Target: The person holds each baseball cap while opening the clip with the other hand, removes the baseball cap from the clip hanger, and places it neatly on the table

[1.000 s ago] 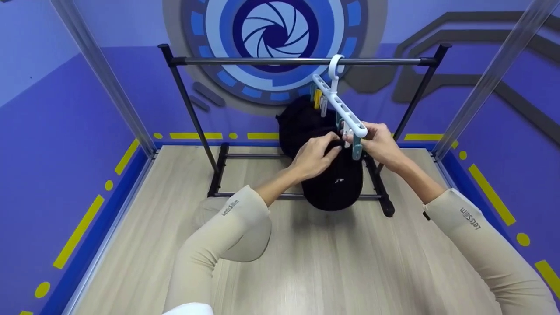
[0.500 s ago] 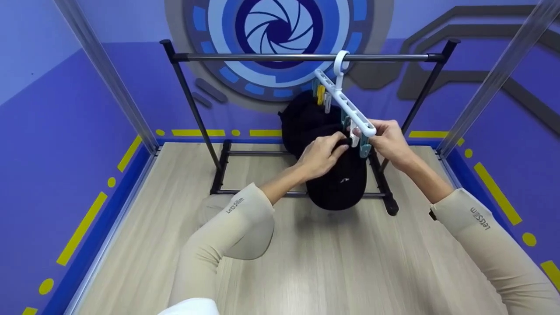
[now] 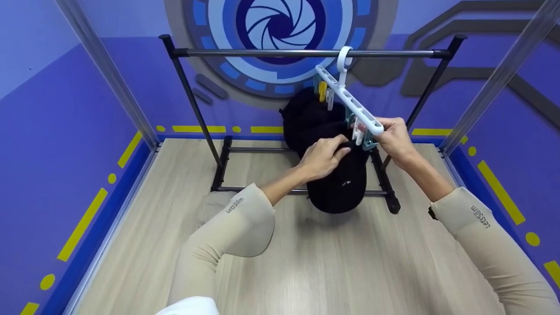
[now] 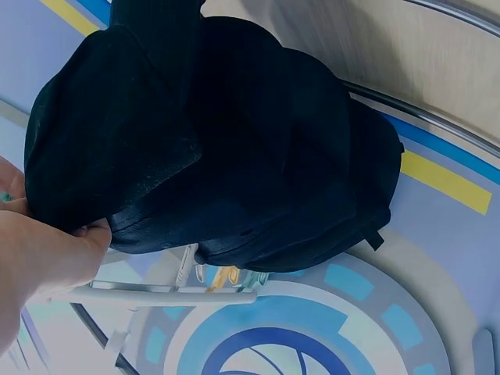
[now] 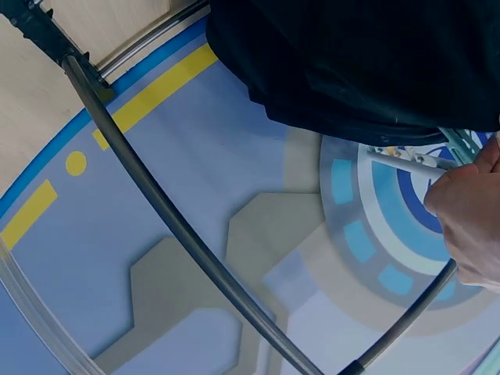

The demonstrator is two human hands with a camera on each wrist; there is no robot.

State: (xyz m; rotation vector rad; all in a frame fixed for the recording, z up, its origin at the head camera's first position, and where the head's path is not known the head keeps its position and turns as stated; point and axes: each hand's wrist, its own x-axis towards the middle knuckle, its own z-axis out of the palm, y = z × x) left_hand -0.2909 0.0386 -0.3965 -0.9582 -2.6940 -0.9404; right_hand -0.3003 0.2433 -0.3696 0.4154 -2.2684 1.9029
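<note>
My left hand (image 3: 323,158) pinches the edge of a black cap (image 3: 339,192) with a small light logo, its brim facing me. In the left wrist view the thumb and fingers press at the lower edge of the dark fabric (image 4: 117,148). My right hand (image 3: 395,139) reaches round the near end of a pale clip hanger (image 3: 352,101) and grips a clip there. A white clip (image 3: 358,131) and a teal clip (image 3: 370,142) lie at its fingers, which are partly hidden behind the bar. More black headwear (image 3: 306,116) hangs behind, under the hanger's far end.
The hanger hooks over the top bar (image 3: 262,53) of a dark metal rack. Yellow (image 3: 323,91) and grey (image 3: 330,99) clips hang from its far half. A beige cap (image 3: 258,238) lies on the wooden floor (image 3: 306,271), partly covered by my left forearm. Printed blue walls surround the rack.
The hanger's near end and my right hand have shifted slightly right. The teal clip, hanging straight before, now tilts. My left hand stays at the cap's edge; the view has dipped a little.
</note>
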